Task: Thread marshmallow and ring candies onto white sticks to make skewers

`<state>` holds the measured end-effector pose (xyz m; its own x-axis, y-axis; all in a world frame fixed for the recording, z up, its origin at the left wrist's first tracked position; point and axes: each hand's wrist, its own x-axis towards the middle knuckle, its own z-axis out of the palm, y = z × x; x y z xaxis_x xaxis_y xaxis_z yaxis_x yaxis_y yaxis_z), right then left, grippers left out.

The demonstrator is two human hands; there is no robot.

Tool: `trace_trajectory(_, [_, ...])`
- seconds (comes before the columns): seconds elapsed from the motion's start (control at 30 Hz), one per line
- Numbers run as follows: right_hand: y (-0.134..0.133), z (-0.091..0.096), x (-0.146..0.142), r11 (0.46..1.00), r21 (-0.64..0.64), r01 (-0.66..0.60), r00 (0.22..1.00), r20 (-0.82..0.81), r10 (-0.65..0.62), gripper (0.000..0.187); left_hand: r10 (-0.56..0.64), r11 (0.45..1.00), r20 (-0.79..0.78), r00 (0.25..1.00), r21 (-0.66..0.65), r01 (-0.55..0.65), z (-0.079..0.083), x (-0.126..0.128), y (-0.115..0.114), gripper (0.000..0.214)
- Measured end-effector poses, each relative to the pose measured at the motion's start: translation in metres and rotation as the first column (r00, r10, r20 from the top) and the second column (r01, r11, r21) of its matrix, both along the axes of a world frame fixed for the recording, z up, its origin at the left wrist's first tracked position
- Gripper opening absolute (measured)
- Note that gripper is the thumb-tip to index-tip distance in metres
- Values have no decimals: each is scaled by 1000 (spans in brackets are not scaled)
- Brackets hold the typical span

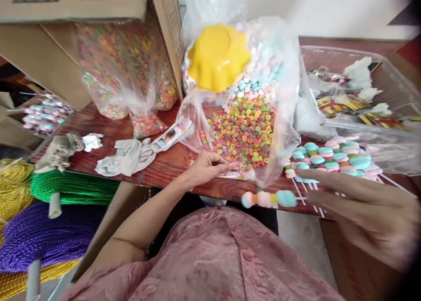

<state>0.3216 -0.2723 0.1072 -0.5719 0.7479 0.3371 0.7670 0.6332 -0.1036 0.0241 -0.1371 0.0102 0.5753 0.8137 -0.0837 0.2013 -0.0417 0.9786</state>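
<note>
My left hand (206, 167) rests on the wooden table edge (171, 169), fingers pinched together at the mouth of a clear bag of coloured candy rings (246, 130); what it pinches is too small to name. My right hand (365, 213), close to the camera and blurred, holds a thin white stick (304, 198) threaded with pink, yellow and blue candies (268, 199). A pile of finished candy sticks (332, 158) lies just beyond it. A yellow scalloped bowl (217, 56) sits upside down on pastel candies in the bag.
More bags of ring candy (121, 73) lean against a cardboard box (66, 2) at the back left. Crumpled cloths (126, 156) lie on the table. Spools of green (72, 187), purple (42, 235) and gold cord fill a box at left. A clear tub (358, 90) of wrappers stands right.
</note>
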Motion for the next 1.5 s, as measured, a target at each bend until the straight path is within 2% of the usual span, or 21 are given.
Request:
trace_trajectory(0.03, [9, 6, -15, 996, 39, -86, 996, 31, 85, 34, -20, 1000, 1, 1000, 3, 20, 8, 2, 3, 29])
trace_trajectory(0.13, [37, 14, -46, 990, 45, -137, 988, 79, 134, 31, -36, 995, -5, 999, 93, 36, 33, 8, 11, 37])
trace_trajectory(0.2, [54, 11, -56, 988, 39, -147, 986, 81, 143, 28, -41, 986, -22, 999, 161, 44, 49, 9, 14, 38])
trace_trajectory(0.27, [67, 4, -61, 981, 87, -172, 983, 72, 166, 28, -41, 975, -49, 998, 218, 50, 62, 8, 15, 37])
trace_trajectory(0.33, [76, -2, -65, 968, 146, -204, 978, 68, 196, 28, -28, 963, -67, 997, 267, 45, 70, 5, 15, 34])
trace_trajectory(0.4, [81, -6, -67, 959, 152, -238, 971, 64, 230, 29, -20, 947, -61, 998, 318, 38, 75, 2, 14, 32])
trace_trajectory(0.5, [84, -12, -67, 960, 97, -261, 965, 15, 261, 33, -61, 895, -50, 997, 439, 77, 77, 0, 14, 31])
trace_trajectory(0.67, [87, -30, -58, 969, 59, -238, 960, -136, 244, 33, -151, 687, -137, 979, 698, 204, 72, -4, 17, 30])
trace_trajectory(0.8, [84, -40, -52, 973, 56, -226, 959, -164, 232, 29, -79, 569, -177, 981, 800, 190, 59, -11, 23, 24])
trace_trajectory(0.97, [68, -39, -58, 985, 34, -169, 979, -106, 171, 24, 68, 492, -192, 979, 860, 135, 46, -12, 22, 19])
trace_trajectory(1.07, [58, -42, -63, 993, 54, -107, 988, -109, 112, 25, 178, 501, -162, 971, 864, 53, 37, -11, 20, 18])
trace_trajectory(1.2, [52, -49, -64, 991, 126, -35, 991, -125, 50, 22, 210, 597, -179, 961, 802, 19, 32, -13, 22, 25])
trace_trajectory(1.3, [52, -51, -66, 987, 137, -88, 991, -83, 100, 25, 143, 687, -233, 962, 723, 73, 38, -13, 25, 28])
trace_trajectory(1.37, [51, -51, -69, 987, 117, -113, 989, -84, 124, 27, 139, 730, -240, 961, 681, 64, 45, -12, 27, 28])
trace_trajectory(1.5, [50, -56, -75, 995, 40, -97, 977, -189, 103, 25, 239, 756, -219, 946, 653, -40, 54, -11, 29, 28])
